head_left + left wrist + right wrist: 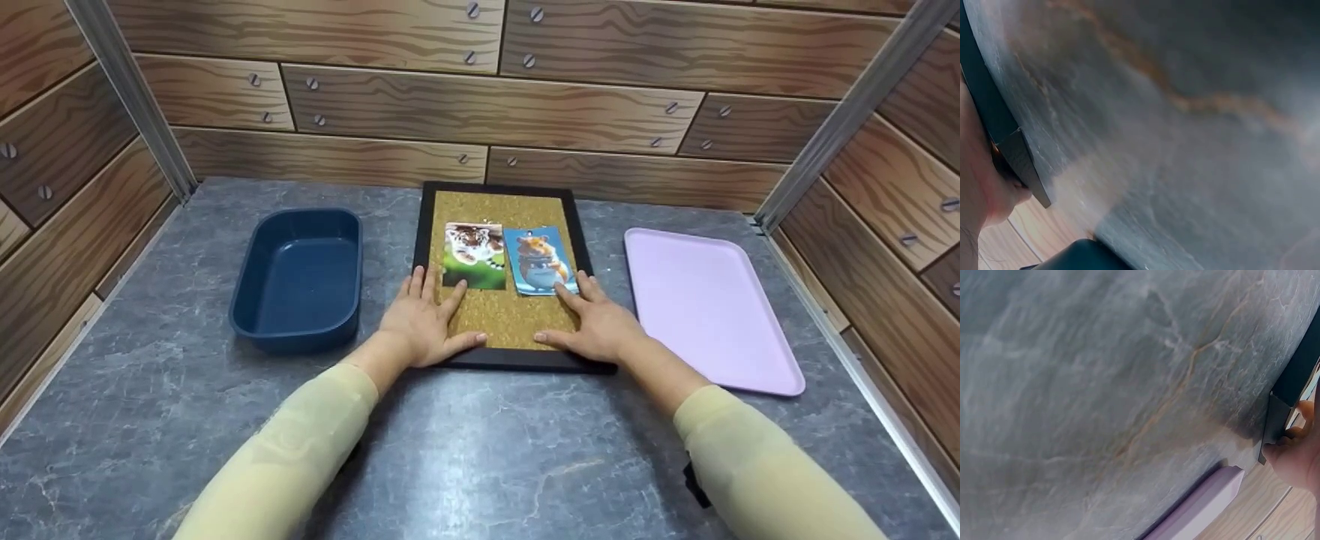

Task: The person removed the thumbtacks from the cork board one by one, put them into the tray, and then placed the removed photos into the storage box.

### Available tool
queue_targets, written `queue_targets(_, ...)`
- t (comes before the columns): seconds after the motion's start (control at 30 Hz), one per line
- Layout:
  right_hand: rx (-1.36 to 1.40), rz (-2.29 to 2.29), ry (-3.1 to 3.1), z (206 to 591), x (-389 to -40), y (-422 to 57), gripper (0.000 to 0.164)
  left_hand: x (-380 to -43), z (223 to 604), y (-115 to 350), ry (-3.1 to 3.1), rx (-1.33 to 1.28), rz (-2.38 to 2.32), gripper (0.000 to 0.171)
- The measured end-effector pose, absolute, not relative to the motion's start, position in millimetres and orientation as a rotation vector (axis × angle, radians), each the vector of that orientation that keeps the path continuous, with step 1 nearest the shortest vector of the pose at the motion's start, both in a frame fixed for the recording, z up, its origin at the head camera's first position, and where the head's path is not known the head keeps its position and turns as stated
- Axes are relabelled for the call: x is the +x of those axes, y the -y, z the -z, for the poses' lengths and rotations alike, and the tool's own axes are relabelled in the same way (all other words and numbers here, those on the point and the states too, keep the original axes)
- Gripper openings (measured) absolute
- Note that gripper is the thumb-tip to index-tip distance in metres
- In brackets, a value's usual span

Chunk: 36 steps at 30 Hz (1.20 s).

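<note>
A cork board (pixel 510 324) in a black frame lies between both hands in the head view. On it are a tiger picture (pixel 474 262) at left and, beside it, a hamster picture (pixel 537 262) with a blue background. My left hand (pixel 416 322) rests on the lower left of the board with fingers spread, the thumb over the cork. The right hand (pixel 604 326) lies likewise at the lower right, its index fingertip at the hamster picture's lower corner. Both wrist views show the black frame (pixel 988 101) edge-on against the hand.
A dark blue basin (pixel 296 289) stands to the left of the board. At the right lies a pale purple tray (pixel 709 307). The grey marbled tabletop (pixel 495 450) is bounded by wood-patterned walls (pixel 420 97) at the back and sides.
</note>
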State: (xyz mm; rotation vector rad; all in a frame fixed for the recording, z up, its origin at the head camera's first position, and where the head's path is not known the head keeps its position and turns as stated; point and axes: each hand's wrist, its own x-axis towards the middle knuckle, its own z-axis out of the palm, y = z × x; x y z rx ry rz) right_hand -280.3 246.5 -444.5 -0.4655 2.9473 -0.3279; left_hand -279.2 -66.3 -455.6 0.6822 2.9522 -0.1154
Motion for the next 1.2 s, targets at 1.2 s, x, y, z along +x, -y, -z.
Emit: queue_targets(1.2,-0.458,0.315,-2.954,444.7,-266.2,-246.7,0.112,-265.2,456.2,65.6,-2.960,0.697,0.138,0.105)
